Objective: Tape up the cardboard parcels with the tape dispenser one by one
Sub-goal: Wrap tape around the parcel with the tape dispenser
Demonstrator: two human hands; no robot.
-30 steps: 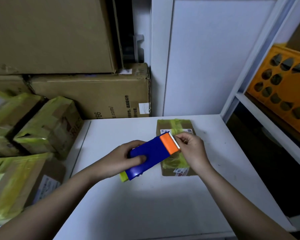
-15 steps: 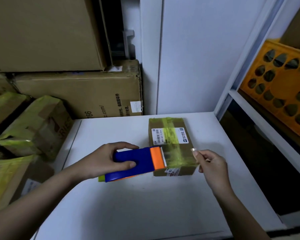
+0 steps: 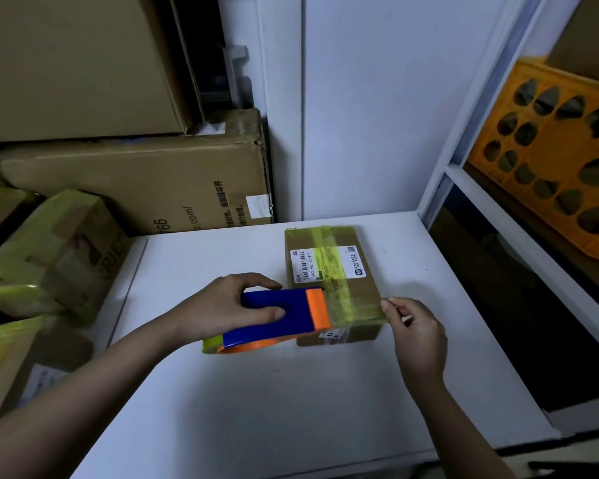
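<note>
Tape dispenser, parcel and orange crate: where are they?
tape dispenser (image 3: 274,311): head view, blue body.
parcel (image 3: 362,292): head view, bare cardboard top.
orange crate (image 3: 557,164): head view, front wall.

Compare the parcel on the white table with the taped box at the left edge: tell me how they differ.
The parcel on the table lies flat with its white label facing up; the taped box sits tilted among other boxes. The parcel shows much bare cardboard between its yellow strips; the box has yellow tape over most of its top. The left hand holds the tape dispenser at the parcel, and the right hand pinches the tape end; nothing touches the box. Both are brown cardboard with yellow tape.
</note>
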